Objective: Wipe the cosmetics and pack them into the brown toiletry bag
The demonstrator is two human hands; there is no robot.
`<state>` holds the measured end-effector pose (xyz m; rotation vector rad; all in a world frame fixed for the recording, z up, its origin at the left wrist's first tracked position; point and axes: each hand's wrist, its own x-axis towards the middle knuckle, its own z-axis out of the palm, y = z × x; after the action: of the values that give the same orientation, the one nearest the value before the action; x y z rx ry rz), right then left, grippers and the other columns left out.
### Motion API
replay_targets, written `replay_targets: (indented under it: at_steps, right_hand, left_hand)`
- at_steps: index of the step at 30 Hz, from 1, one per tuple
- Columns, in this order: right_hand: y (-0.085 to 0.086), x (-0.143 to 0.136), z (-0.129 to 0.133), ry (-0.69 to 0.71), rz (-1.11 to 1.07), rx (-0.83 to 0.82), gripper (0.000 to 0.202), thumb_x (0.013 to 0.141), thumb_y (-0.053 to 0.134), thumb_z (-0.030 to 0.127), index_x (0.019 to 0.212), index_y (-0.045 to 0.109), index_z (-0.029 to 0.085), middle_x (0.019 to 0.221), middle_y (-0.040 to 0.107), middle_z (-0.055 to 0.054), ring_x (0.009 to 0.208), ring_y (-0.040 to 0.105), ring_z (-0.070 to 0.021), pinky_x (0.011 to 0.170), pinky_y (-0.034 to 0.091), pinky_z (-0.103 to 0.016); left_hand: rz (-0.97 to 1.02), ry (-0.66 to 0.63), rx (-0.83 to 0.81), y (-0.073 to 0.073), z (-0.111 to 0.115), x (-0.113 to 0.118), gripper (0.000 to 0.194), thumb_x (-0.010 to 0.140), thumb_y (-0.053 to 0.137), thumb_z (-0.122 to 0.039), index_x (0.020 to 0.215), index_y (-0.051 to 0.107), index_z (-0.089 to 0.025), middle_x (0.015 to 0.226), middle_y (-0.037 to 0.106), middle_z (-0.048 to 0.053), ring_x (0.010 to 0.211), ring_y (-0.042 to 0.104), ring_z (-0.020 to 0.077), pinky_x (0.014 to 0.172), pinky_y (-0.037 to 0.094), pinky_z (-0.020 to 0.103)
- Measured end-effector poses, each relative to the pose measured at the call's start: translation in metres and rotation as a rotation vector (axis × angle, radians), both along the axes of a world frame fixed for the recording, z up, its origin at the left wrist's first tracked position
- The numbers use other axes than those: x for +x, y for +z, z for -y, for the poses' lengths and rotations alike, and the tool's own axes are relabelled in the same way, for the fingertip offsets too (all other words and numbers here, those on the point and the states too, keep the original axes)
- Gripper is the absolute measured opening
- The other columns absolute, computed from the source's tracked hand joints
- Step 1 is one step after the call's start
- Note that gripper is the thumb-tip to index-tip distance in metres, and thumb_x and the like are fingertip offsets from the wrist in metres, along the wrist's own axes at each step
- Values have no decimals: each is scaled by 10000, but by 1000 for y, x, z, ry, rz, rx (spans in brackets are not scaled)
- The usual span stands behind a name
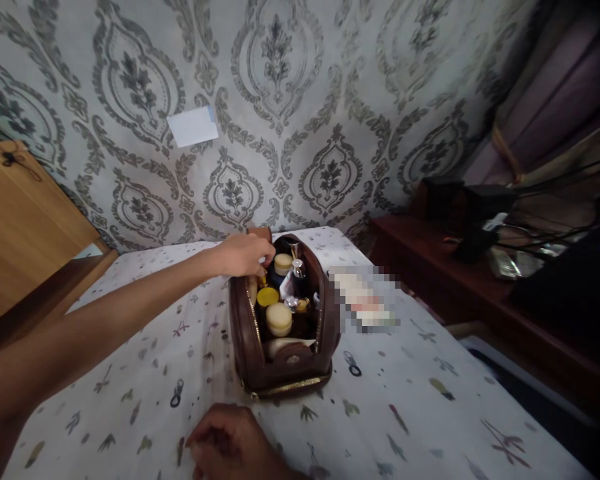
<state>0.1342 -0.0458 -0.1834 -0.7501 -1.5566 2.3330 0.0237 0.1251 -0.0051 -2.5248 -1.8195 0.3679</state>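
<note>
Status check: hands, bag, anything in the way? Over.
Left hand at far-left rim, grip unclear. Right hand low, nearer than bag, contents unclear. Brown bag unzipped, jars inside. Left hand partly blocks rim view.

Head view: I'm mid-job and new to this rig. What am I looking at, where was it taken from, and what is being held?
There is no robot here. You see a person's two bare hands, in one picture from a camera worn on the head, looking forward and down.

In front is a surface covered with a white patterned cloth, against a patterned wall. On it stands a brown bag, unzipped, with pale-lidded jars, a yellow-lidded container and a silver-topped bottle inside. Right of the bag is a patch blurred into squares, so I can't say what it is.

The left hand is at the bag's left rim; whether it grips anything is unclear. The right hand is loosely curled nearer the camera, with nothing visible in it.
</note>
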Motion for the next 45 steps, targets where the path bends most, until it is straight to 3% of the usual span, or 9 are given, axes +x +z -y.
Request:
replay_targets:
  at_steps: [9,15,18,21,26,30,35,41,45]
  right_hand:
    - [2,0,-1,8,25,1,23,751,627,142,758,647,132,587,556,51,514,521,-66,527,389,-175]
    - [5,1,-3,17,48,104,72,753,630,139,783,695,137,618,595,33,570,572,-85,524,389,-169]
    - [7,2,-4,17,46,141,77,732,637,118,769,702,135,632,598,31,581,575,-85,523,390,-166]
    - [3,1,-3,6,27,137,86,746,639,130,795,710,130,632,595,31,570,569,-87,530,397,-173]
    - [-8,-1,-1,13,-47,66,97,746,661,181,811,704,124,573,537,54,533,529,-85,555,421,-191]
    - [-14,1,1,-29,-113,122,186,774,671,308,808,684,125,639,583,24,570,551,-94,585,423,-206]
    - [-7,5,-1,-23,-146,202,311,833,623,446,851,656,137,671,584,4,641,573,-127,619,429,-236]
    - [-1,5,-1,26,-121,221,420,845,611,569,841,636,150,676,594,-12,623,553,-130,605,435,-249]
    - [1,5,-1,39,-98,212,493,831,613,642,858,638,151,675,607,-19,615,546,-129,591,434,-248]
  left_hand:
    - [211,-15,48,1,0,-10,149,812,593,-240,922,689,-212,905,699,6,827,611,173,653,381,260]
    - [755,-25,280,-5,6,-24,155,860,538,-294,916,634,-185,853,701,10,772,639,164,700,478,273]
    - [1061,101,327,-4,18,-31,211,862,552,-375,924,604,-180,664,631,-15,556,587,134,542,481,242]
    - [1197,280,328,-8,33,-39,240,871,544,-440,864,566,-202,439,417,-84,349,363,94,354,317,199]
    - [1316,476,303,-34,67,-55,365,880,501,-578,802,492,-221,419,289,-108,336,230,76,325,208,178]
    - [1210,622,342,-68,103,-75,507,875,373,-693,756,494,-216,449,270,-93,364,245,89,361,209,204]
    - [658,707,417,-104,159,-120,514,932,226,-567,734,537,-209,537,409,-30,543,487,153,537,397,258]
    - [280,944,427,-104,220,-200,347,908,337,-411,1001,603,-209,895,700,76,884,654,249,753,480,329]
    - [189,967,326,-102,251,-242,453,811,511,-431,1178,625,-190,1228,687,134,1194,582,334,938,467,397]
